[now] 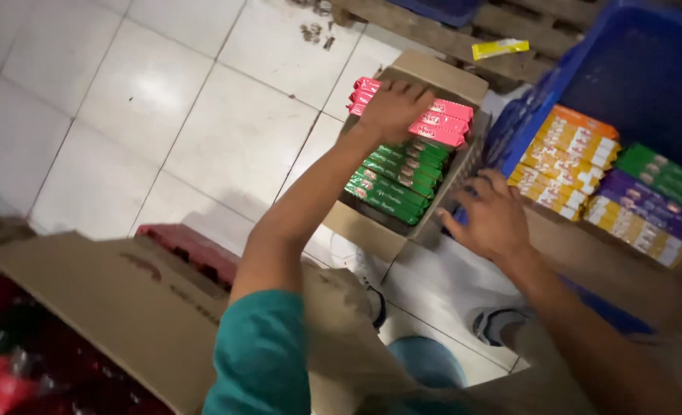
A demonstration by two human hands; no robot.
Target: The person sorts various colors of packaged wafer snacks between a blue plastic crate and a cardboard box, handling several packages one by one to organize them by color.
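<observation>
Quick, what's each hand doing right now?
Left hand: fingers curled on the pink packs in the cardboard box.
Right hand: open, holding nothing, resting at the box's edge.

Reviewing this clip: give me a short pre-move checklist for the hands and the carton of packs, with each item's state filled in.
1. Left hand resting on pink packs: ok.
2. Right hand steadying the cardboard box at its right wall: ok.
3. Green packs lying in neat rows: ok.
4. Free room left inside the box: cannot tell.
5. Blue crate stock stacked tidily: ok.
6. Grip on any single pack: cannot tell.
</observation>
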